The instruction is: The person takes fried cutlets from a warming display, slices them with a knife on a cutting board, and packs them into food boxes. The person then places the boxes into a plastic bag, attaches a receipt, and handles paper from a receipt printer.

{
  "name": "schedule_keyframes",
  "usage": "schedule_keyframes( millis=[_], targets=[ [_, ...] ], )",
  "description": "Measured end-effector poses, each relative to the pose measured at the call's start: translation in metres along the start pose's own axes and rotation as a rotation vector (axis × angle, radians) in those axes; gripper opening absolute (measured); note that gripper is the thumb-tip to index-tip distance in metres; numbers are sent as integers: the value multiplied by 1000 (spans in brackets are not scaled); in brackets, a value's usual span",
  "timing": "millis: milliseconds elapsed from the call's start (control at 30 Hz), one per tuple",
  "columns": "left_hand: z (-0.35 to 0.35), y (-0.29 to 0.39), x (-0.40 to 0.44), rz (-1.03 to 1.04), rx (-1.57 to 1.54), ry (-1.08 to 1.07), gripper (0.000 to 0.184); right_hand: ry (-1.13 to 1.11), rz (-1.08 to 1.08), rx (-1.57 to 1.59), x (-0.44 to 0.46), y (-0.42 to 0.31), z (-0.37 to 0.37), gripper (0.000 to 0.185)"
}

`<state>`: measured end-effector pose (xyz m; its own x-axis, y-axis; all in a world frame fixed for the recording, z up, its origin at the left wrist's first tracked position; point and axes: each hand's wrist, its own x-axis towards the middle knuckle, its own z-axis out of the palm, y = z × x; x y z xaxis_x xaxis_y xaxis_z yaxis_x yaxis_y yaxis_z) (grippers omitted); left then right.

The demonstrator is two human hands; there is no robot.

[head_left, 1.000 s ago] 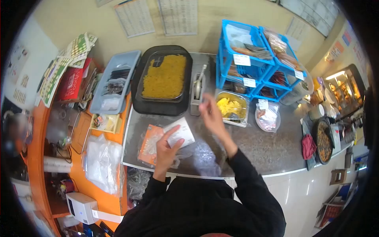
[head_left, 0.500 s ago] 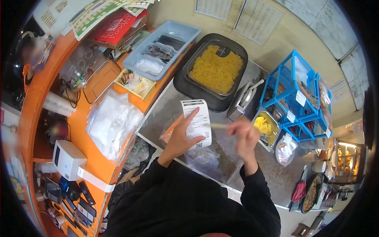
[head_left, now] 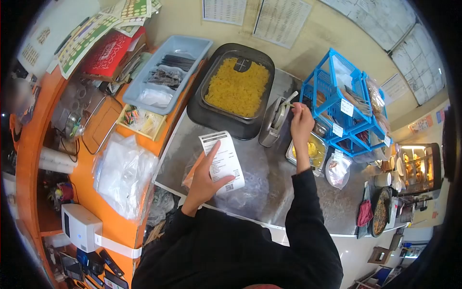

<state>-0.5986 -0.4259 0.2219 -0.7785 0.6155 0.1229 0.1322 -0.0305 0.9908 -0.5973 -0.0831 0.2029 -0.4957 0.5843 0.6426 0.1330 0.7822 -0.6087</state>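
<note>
In my left hand (head_left: 206,178) is a long printed receipt (head_left: 225,166), pinched between thumb and fingers above the steel counter. Something orange (head_left: 193,171) in thin plastic lies behind that hand, partly covered by it. My right hand (head_left: 302,125) is raised farther right with fingers closed on a thin pale stick, whose exact kind I cannot make out. It is beside the metal holder (head_left: 272,123) and in front of the blue basket rack (head_left: 337,96). Below my right wrist sits a small metal tray (head_left: 315,150) with yellow food.
A dark pan (head_left: 236,86) of yellow rice stands at the back. Left of it are a blue cutlery tray (head_left: 166,77), a yellow box (head_left: 142,121) and plastic bags (head_left: 122,176) on the orange counter. A foil-like packet (head_left: 338,169) lies right of the metal tray.
My right hand has moved from near the receipt up and right to the metal holder and basket rack, still closed on the stick. The left hand keeps the receipt. The view has shifted.
</note>
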Motion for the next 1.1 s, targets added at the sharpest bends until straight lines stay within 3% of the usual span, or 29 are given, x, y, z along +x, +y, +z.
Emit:
schedule_keyframes(
  millis=[100,200,300,400,533,733,833,867,967,1067,1100],
  targets=[
    [-3,0,-3,-3,39,-6,92,-175,11,-183,19,61,41,23],
    [-5,2,-3,-13,-15,-5,91,-168,-76,-344,13,77,65,33],
    [-13,-4,-1,-17,2,-19,90,64,-40,-397,-27,63,59,52],
    [-14,-6,0,-71,-38,-22,88,-500,553,-136,-66,58,40,61],
    [-13,3,2,7,-47,-51,86,-323,842,407,-72,67,47,53],
    [-20,-6,1,-11,-65,-51,81,-170,865,520,-108,3,0,42],
    [-20,-2,2,-5,-88,-48,77,-172,972,430,-124,1,7,36],
    [-21,-4,3,6,-35,-51,76,-162,836,414,-135,19,17,33],
    [-22,-10,5,59,68,-74,74,-243,730,78,-136,36,30,30],
    [-19,-6,3,100,68,-83,72,-528,568,-758,-129,20,29,16],
    [-20,-4,4,118,59,-83,72,-612,616,-597,-132,11,23,16]
  ],
)
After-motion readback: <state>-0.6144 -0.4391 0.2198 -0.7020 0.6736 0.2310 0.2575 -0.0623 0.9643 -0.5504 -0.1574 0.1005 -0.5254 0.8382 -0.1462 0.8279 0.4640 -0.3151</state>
